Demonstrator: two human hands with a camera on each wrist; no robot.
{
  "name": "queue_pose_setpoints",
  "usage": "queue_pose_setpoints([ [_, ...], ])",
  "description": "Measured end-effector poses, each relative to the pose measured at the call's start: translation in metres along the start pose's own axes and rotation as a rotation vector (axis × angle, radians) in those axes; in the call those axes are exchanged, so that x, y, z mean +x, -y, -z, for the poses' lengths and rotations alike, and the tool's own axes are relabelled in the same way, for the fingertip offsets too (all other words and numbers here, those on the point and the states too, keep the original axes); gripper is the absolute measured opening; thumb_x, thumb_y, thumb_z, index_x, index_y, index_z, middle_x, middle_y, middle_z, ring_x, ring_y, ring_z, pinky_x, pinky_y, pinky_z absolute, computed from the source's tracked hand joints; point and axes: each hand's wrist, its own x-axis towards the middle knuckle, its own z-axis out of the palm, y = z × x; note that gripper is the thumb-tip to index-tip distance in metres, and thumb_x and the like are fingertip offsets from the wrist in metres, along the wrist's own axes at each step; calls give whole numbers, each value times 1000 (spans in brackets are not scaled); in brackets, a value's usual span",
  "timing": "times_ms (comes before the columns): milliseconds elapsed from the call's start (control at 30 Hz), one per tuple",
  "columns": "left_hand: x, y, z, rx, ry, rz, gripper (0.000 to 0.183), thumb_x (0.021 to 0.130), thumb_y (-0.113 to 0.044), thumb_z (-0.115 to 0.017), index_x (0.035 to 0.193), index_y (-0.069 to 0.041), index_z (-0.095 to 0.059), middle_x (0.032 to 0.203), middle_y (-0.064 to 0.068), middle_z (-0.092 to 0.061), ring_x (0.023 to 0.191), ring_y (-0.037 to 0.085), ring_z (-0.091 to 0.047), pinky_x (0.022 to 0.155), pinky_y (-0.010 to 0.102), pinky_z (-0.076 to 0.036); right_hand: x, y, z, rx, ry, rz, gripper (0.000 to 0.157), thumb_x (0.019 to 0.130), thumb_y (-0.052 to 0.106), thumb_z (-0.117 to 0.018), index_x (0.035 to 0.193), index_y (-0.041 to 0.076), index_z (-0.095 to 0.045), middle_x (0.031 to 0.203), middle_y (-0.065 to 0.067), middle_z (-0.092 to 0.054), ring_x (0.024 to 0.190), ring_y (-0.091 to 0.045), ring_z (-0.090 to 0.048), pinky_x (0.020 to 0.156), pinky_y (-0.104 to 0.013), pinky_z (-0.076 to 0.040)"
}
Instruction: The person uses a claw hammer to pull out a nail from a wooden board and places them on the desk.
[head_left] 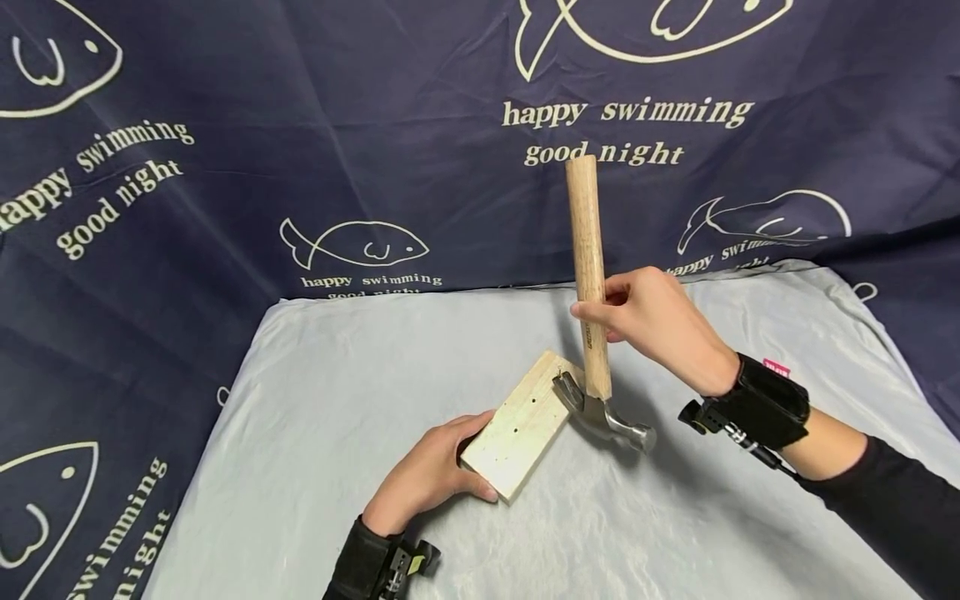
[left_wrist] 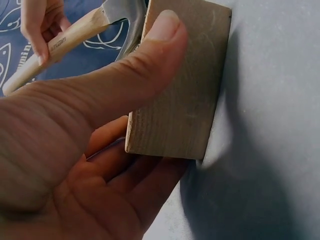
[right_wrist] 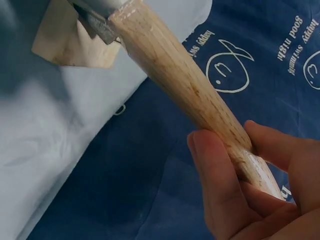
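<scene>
A pale wooden block [head_left: 517,433] with several small dark holes lies on the cloth. My left hand [head_left: 431,475] grips its near end, thumb on one side and fingers on the other; the left wrist view shows the thumb across the block's end face [left_wrist: 195,100]. With thumb and fingers my right hand [head_left: 660,321] pinches the wooden handle of a claw hammer [head_left: 588,250], partway up. That handle stands nearly upright, its head low, the claw [head_left: 570,390] over the block's far end and the striking face pointing right. Just at the claw's tip is a small thin nail-like bit [head_left: 559,372].
A light grey cloth [head_left: 337,375] covers the work surface. Behind it and at both sides hangs a dark blue curtain [head_left: 412,150] with white fish and lettering. Both wrists wear black straps [head_left: 768,404] with small cameras. A small pink tag [head_left: 777,367] shows beyond the right wrist.
</scene>
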Motion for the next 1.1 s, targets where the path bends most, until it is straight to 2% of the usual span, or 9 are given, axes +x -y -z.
queue_pose_setpoints([
  [200,0,-2,0,2,10,17,102,74,-18,-100,161,-6,-47,153,12,-57,140,31,-54,114,49,-43,9,6,0,-27,18,-11,24,95,42,-81,96,19,-84,84,4,-78,77,-17,-76,64,-35,-54],
  [300,0,-2,0,1,3,20,102,74,-18,-100,160,-6,-47,152,12,-58,140,31,-54,113,49,-43,13,8,0,-42,21,-10,25,95,40,-82,95,15,-84,82,2,-77,74,-19,-75,59,-34,-52],
  [633,-2,-2,-1,5,-19,-10,102,73,-19,-100,159,-3,-48,151,12,-59,137,29,-56,112,48,-45,17,10,-3,-138,2,57,23,95,35,-82,90,13,-82,72,2,-72,63,-17,-67,55,-31,-50],
  [900,-2,-2,-3,-7,-17,10,101,74,-20,-99,159,-4,-48,151,12,-59,138,30,-55,111,49,-45,20,15,-6,-171,-87,117,23,96,34,-81,84,15,-80,64,2,-59,60,-17,-49,50,-31,-33],
  [1100,-2,-4,-1,-11,-14,18,100,75,-19,-99,159,-4,-48,153,12,-58,140,31,-54,112,49,-45,18,21,-11,-158,-102,126,26,95,36,-82,86,13,-74,69,2,-66,64,-19,-59,55,-36,-42],
])
